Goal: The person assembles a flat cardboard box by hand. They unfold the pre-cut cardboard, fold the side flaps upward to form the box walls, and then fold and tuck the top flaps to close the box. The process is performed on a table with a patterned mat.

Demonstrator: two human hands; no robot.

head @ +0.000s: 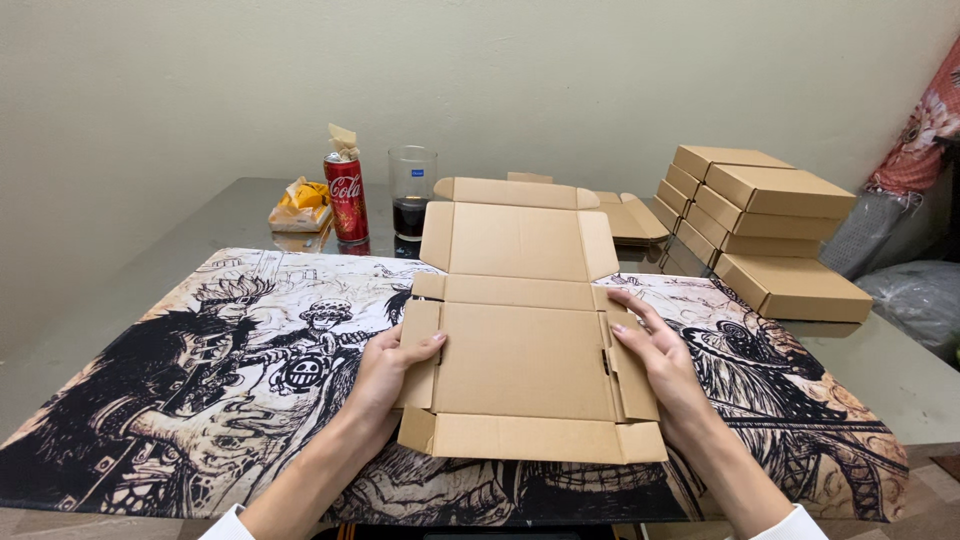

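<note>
A flat brown cardboard box (520, 360) lies unfolded on a black and white picture mat (200, 370) that covers the surface (900, 370). The left hand (385, 375) holds the box's left side flap, with its fingers curled around the edge. The right hand (660, 365) holds the right side flap, fingers bent over the edge too. Behind the box stand a red can (346, 198), a glass (412, 192) with a dark drink and a yellow snack bag (300, 204). More flat boxes (625, 215) lie there. A pile of closed boxes (765, 225) sits to the right.
</note>
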